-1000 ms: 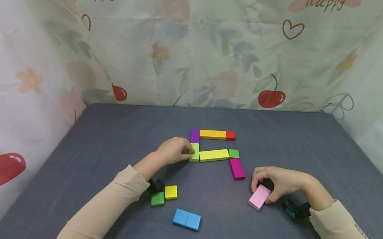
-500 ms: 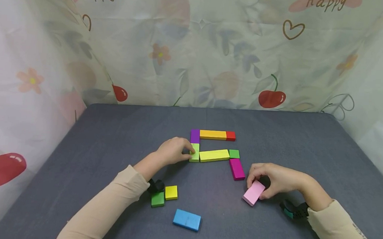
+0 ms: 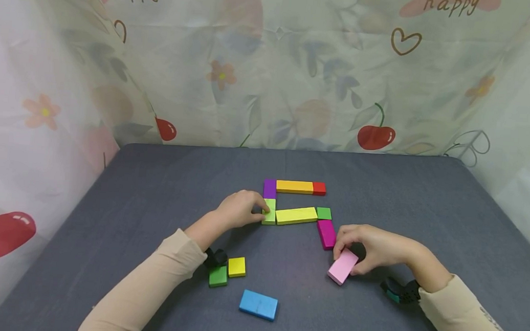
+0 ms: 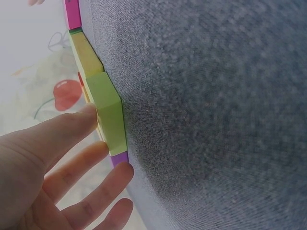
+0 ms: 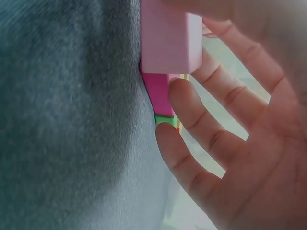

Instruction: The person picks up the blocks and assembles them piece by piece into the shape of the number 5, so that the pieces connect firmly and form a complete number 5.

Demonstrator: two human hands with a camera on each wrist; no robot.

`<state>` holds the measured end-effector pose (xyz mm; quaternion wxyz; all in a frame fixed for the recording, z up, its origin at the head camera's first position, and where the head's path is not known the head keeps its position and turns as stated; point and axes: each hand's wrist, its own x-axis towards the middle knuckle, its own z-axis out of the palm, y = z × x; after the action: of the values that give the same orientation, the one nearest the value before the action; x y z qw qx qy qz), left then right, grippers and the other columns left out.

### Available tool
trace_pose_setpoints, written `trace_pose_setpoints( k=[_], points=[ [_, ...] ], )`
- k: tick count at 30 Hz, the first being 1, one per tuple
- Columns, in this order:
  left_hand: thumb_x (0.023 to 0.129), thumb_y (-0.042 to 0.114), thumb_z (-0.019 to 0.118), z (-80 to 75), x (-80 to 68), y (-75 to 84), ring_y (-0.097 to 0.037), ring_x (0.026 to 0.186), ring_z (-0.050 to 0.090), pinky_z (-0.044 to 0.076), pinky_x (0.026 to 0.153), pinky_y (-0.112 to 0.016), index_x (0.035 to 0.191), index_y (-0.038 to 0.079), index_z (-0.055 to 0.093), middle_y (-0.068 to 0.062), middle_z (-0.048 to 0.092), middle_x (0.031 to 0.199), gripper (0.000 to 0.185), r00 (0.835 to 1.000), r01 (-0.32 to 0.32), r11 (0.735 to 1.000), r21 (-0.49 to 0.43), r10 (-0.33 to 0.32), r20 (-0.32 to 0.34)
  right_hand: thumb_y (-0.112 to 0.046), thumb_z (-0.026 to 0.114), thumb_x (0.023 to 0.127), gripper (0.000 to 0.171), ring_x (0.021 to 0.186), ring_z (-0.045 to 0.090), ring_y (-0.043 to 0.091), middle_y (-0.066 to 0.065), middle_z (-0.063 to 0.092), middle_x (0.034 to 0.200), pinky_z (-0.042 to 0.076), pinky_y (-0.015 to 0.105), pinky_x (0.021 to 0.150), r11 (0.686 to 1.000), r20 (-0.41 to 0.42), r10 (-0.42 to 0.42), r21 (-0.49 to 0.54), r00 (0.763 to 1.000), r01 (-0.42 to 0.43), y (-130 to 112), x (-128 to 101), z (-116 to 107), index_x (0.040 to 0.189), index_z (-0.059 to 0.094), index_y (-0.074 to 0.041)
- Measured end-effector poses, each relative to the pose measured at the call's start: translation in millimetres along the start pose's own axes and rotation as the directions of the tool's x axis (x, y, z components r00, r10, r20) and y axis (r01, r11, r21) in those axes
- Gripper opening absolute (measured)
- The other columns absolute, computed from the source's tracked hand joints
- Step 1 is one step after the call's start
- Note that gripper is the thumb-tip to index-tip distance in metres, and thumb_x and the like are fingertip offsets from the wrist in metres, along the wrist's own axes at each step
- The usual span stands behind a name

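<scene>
My left hand (image 3: 241,208) rests its thumb and index fingertips on the top of a light green block (image 4: 111,122), its other fingers extended loosely. My right hand (image 3: 381,249) pinches a pink block (image 3: 343,266) between thumb and fingers. The pink block is tilted, close to the near end of a magenta block (image 3: 326,233). Beyond that, a small green block (image 3: 323,213) and a long yellow block (image 3: 296,215) lead back to the light green one. A purple block (image 3: 270,188), an orange block (image 3: 294,187) and a red block (image 3: 319,188) carry on the chain at the back.
Near my left forearm lie a green square block (image 3: 218,276) and a yellow square block (image 3: 237,266). A blue block (image 3: 258,304) sits nearer the front. The dark grey cloth-covered table (image 3: 176,174) ends at a printed curtain (image 3: 281,69).
My right hand has moved left with the pink block, bringing it to the near end of the magenta block. The left hand has stayed in place on the light green block.
</scene>
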<state>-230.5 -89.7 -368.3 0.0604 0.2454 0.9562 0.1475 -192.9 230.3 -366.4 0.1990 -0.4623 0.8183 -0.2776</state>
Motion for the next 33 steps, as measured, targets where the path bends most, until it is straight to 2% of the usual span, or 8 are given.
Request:
trace_pose_setpoints(
  k=[7,15,24,33],
  points=[
    [0.085,0.019,0.069,-0.9,-1.1,1.2,-0.019,0.109,0.062,0.049,0.094,-0.036,0.104,0.017,0.073,-0.001,0.068,0.112,0.02,1.0,-0.002,1.0,-0.003,0.002,-0.001,-0.004,0.073,0.071,0.036,0.09,0.053,0.006,-0.01,0.057,0.096,0.047,0.026,0.078,0.998,-0.02,-0.049,-0.041,0.999,0.048,-1.4,5.4,2.7,0.097,0.065,-0.027],
    [0.085,0.018,0.068,-1.8,-1.7,1.7,-0.02,0.109,0.062,0.049,0.094,-0.036,0.105,0.016,0.073,-0.001,0.068,0.112,0.02,1.0,-0.006,1.0,-0.007,0.006,0.001,-0.006,0.073,0.072,0.034,0.089,0.051,0.005,-0.01,0.056,0.094,0.046,0.025,0.077,0.999,-0.012,-0.014,-0.041,1.0,0.013,-4.6,8.6,4.1,0.096,0.066,-0.029],
    [0.085,0.018,0.068,-1.2,-0.8,1.2,-0.019,0.11,0.061,0.049,0.095,-0.035,0.105,0.016,0.073,-0.001,0.068,0.112,0.02,1.0,0.002,1.0,-0.009,-0.002,0.001,-0.003,0.072,0.07,0.035,0.085,0.05,0.007,-0.006,0.055,0.089,0.045,0.023,0.073,0.998,-0.012,-0.029,-0.048,0.999,0.029,-7.3,14.1,6.0,0.095,0.067,-0.027],
    [0.085,0.018,0.069,-0.9,-0.3,0.5,-0.019,0.109,0.062,0.049,0.094,-0.035,0.105,0.016,0.073,-0.001,0.069,0.112,0.021,1.0,-0.002,1.0,-0.006,0.002,-0.001,-0.003,0.072,0.07,0.035,0.083,0.048,0.006,-0.007,0.053,0.088,0.044,0.023,0.072,0.998,-0.001,0.04,-0.054,0.999,-0.04,-6.5,17.5,6.6,0.094,0.068,-0.028]
  ],
)
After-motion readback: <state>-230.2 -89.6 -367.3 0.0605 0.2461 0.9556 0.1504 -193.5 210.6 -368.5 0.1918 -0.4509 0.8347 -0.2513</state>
